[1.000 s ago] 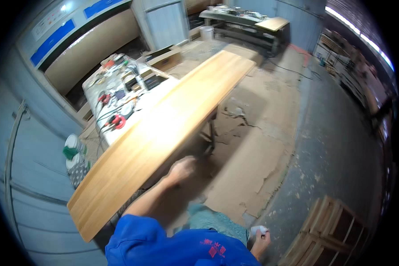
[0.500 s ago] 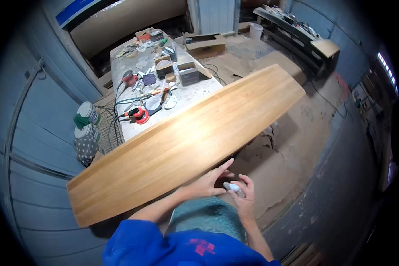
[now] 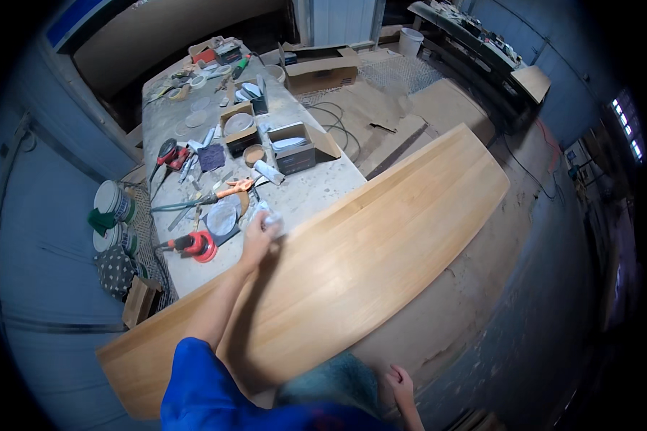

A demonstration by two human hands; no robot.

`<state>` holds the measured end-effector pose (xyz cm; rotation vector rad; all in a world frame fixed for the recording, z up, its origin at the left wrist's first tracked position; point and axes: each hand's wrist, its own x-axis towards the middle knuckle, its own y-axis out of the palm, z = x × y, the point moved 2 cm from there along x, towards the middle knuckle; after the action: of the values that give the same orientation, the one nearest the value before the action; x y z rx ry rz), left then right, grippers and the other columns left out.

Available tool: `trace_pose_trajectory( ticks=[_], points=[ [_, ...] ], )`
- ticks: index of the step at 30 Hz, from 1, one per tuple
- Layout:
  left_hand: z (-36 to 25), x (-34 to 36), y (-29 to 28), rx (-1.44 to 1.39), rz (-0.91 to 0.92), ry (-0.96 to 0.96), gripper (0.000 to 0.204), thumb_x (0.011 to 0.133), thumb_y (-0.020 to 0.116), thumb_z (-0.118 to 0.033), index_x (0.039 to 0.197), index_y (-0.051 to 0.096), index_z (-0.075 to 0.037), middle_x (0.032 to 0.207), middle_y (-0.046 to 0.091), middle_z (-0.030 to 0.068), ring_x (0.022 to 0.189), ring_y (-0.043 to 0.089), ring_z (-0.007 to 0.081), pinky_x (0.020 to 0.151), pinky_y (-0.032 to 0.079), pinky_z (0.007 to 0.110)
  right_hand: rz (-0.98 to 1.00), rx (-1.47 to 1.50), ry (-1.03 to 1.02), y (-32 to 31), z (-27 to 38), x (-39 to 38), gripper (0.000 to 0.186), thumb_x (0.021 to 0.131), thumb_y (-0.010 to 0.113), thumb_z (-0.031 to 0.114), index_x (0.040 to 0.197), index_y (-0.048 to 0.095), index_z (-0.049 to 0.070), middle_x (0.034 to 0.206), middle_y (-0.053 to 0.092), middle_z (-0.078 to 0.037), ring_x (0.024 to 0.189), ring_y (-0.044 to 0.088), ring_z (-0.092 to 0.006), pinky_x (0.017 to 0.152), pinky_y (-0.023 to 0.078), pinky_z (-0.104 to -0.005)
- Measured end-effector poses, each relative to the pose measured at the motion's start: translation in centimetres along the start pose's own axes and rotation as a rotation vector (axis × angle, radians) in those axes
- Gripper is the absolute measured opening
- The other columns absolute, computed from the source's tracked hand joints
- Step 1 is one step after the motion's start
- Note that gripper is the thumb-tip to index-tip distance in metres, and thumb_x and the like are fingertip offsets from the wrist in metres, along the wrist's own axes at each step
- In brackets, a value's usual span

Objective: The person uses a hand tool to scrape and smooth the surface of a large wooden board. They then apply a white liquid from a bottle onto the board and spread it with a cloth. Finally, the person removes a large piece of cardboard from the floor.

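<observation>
My left arm stretches over a long pale wooden board [image 3: 381, 237] with tapered ends. My left hand [image 3: 256, 241] is at the table edge beyond the board, its fingers closed on a whitish, blurred piece [image 3: 272, 220]. Beside it on the table lie a round pale disc [image 3: 223, 215] and a red sander [image 3: 198, 246]. An orange-handled tool [image 3: 236, 188] with a blue-green hose lies just beyond. My right hand [image 3: 402, 384] hangs low near my knee, on the near side of the board, its fingers curled with nothing visible in them.
Small open boxes of discs [image 3: 295, 147] stand on the cluttered table [image 3: 323, 183]. A second sander [image 3: 167, 154] lies to the left. White buckets [image 3: 113, 205] stand by the left wall. A cardboard box [image 3: 323, 70] sits on the floor behind, near a dark bench [image 3: 474, 61].
My left hand has gone from beside my right hand across the board to the table. My right hand has dropped lower; the pale piece it held no longer shows there. The view has shifted.
</observation>
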<state>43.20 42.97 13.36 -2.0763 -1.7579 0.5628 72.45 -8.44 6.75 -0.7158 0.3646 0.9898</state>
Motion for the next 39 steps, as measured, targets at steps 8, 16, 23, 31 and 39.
trace_pose_trajectory(
  ticks=[8, 16, 23, 31, 39],
  points=[
    [13.1, 30.8, -1.2, 0.168, -0.196, 0.347, 0.039, 0.094, 0.059, -0.022, 0.127, 0.059, -0.001, 0.118, 0.063, 0.0168, 0.104, 0.061, 0.0282, 0.092, 0.047, 0.039, -0.068, 0.045, 0.881, -7.4, -18.3, -14.6, 0.063, 0.090, 0.072, 0.043, 0.136, 0.059, 0.003, 0.109, 0.068, -0.012, 0.095, 0.066, -0.0230, 0.083, 0.053, -0.0390],
    [-1.5, 21.9, 12.1, 0.276, -0.082, 0.731, 0.038, 0.093, 0.058, -0.021, 0.126, 0.060, -0.002, 0.118, 0.063, 0.0193, 0.106, 0.060, 0.0337, 0.093, 0.047, 0.043, -0.070, -0.018, 0.520, 6.6, -21.4, -16.3, 0.060, 0.098, 0.059, 0.050, 0.139, 0.057, 0.007, 0.126, 0.065, -0.016, 0.112, 0.063, -0.0301, 0.096, 0.049, -0.0436],
    [-8.3, -7.8, 20.5, 0.118, 0.775, 1.012, 0.037, 0.093, 0.057, -0.020, 0.125, 0.061, -0.003, 0.117, 0.063, 0.0215, 0.107, 0.058, 0.0385, 0.094, 0.047, 0.047, -0.109, 0.023, 0.213, 2.7, -8.7, -14.1, 0.052, 0.100, 0.057, 0.039, 0.138, 0.056, 0.004, 0.126, 0.064, -0.017, 0.113, 0.062, -0.0286, 0.096, 0.047, -0.0407],
    [-7.2, -35.1, 27.2, 0.288, 1.625, 1.407, 0.036, 0.092, 0.056, -0.018, 0.124, 0.063, -0.004, 0.116, 0.064, 0.0240, 0.108, 0.057, 0.0439, 0.096, 0.046, 0.051, -1.221, 0.111, -0.076, -15.4, 9.1, -41.8, 0.056, 0.097, 0.064, 0.029, 0.147, 0.048, 0.009, 0.143, 0.056, -0.011, 0.134, 0.050, -0.0243, 0.113, 0.038, -0.0375],
    [-6.3, -62.2, 33.1, 0.153, 2.021, 2.115, 0.034, 0.087, 0.060, -0.024, 0.115, 0.068, -0.007, 0.103, 0.071, 0.0156, 0.087, 0.068, 0.0370, 0.079, 0.055, 0.048, -1.933, -1.301, -1.071, 1.6, 14.2, -74.4, 0.057, 0.086, 0.076, 0.046, 0.128, 0.054, 0.013, 0.124, 0.061, -0.013, 0.119, 0.056, -0.0282, 0.104, 0.042, -0.0466]
  ],
)
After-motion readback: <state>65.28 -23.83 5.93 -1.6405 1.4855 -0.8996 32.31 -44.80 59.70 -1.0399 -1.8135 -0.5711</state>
